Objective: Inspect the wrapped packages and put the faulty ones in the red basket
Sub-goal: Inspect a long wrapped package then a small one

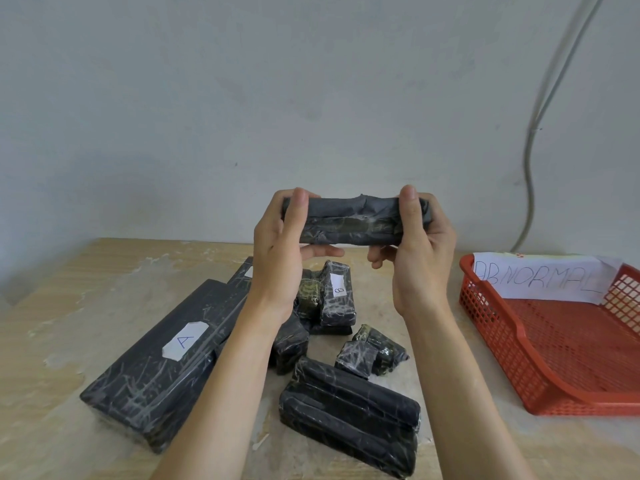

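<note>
Forearms are cut off at the bottom edge; elbows are not seen. Nearest on the table (48, 341), a stacked pair of dark wrapped bars (349, 420) is noted. To its left a long package marked "A" (156, 362) is laid, its far right part hidden behind the left forearm. Behind these, small bundles (372, 355) and a package marked "B" (337, 294) are heaped; their count cannot be told. The red basket (519, 358) is set at the right, clipped by the frame; the first letter of its paper sign (540, 278), "ABNORMAL", is partly covered by the rim. Above the heap, the held package (349, 220) is kept level, clear of the table. Its ends are covered, the left hand (277, 251) clamped round one and the right hand (420, 251) round the other. A pucker is seen mid-top; whether the wrap is torn cannot be made out. Farthest, a cable (540, 116) is run down the wall (242, 98).
</note>
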### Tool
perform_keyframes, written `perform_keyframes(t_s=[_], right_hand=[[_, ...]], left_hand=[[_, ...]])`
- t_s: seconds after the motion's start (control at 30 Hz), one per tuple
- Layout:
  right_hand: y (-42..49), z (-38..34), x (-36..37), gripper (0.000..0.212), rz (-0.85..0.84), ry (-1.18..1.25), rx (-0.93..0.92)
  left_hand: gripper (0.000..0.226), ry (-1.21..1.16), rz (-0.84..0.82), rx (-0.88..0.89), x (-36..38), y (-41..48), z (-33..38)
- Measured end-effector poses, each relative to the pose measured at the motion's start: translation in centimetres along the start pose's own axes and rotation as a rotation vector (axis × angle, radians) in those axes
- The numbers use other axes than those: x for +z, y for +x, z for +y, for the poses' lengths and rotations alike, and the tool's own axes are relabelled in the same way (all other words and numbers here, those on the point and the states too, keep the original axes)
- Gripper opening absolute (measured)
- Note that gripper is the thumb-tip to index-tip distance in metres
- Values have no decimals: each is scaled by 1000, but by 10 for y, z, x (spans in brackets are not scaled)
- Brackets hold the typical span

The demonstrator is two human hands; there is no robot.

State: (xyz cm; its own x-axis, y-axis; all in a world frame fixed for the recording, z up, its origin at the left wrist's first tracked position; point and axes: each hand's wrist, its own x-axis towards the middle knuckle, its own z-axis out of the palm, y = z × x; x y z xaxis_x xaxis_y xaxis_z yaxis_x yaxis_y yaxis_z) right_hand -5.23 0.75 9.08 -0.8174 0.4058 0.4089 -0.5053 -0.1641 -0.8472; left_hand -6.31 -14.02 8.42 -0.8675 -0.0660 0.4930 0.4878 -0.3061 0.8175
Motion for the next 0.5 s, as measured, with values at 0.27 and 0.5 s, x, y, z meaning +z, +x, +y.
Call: perform_keyframes(t_s=[0.27, 0.5], right_hand=[[-7, -1, 5, 28, -45, -59, 15], [-5, 2, 3, 12, -115, 2, 36]], left_hand=[[14, 53, 90, -51, -2, -1, 2], [16, 99, 74, -40, -4, -1, 5]])
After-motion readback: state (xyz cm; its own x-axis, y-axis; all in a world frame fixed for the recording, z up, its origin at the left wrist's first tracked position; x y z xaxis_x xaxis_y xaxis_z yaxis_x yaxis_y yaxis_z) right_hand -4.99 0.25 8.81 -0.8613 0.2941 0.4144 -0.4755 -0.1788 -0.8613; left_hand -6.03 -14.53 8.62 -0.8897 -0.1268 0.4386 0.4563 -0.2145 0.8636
